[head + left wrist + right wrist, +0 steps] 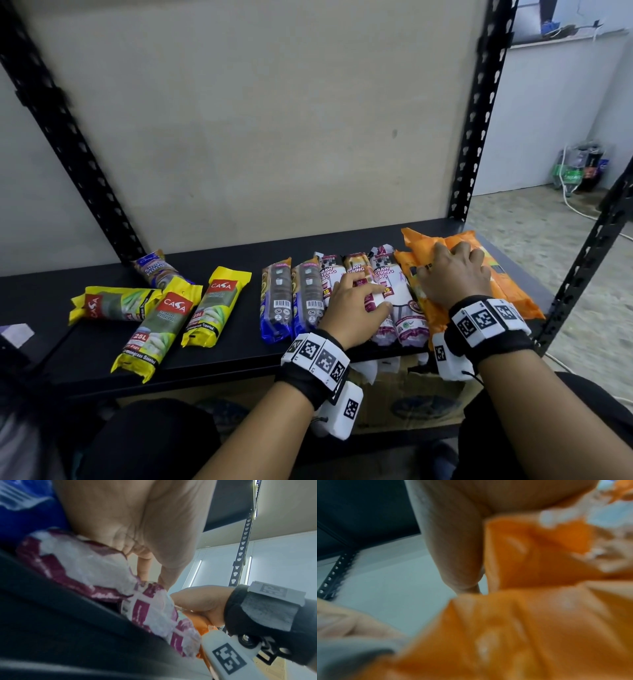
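On a black shelf (239, 346), packs of rubbish bags lie in a row. My left hand (356, 301) rests flat on the white-and-maroon drawstring bag packs (404, 308), fingers stretched across them to the right. In the left wrist view the left palm (137, 520) sits over a maroon-and-white pack (85, 568). My right hand (452, 274) lies spread on the stacked orange packs (507, 287) at the shelf's right end. The right wrist view shows the orange packs (530, 628) blurred and close, under the right hand (453, 547). Neither hand has lifted a pack.
Two blue packs (277, 301) lie left of the maroon ones. Three yellow packs (161, 325) and a blue roll (154, 269) are scattered at the left. Black slotted uprights (479, 113) frame the shelf. A cardboard box (411, 394) sits below. Bottles (579, 168) stand on the floor at the right.
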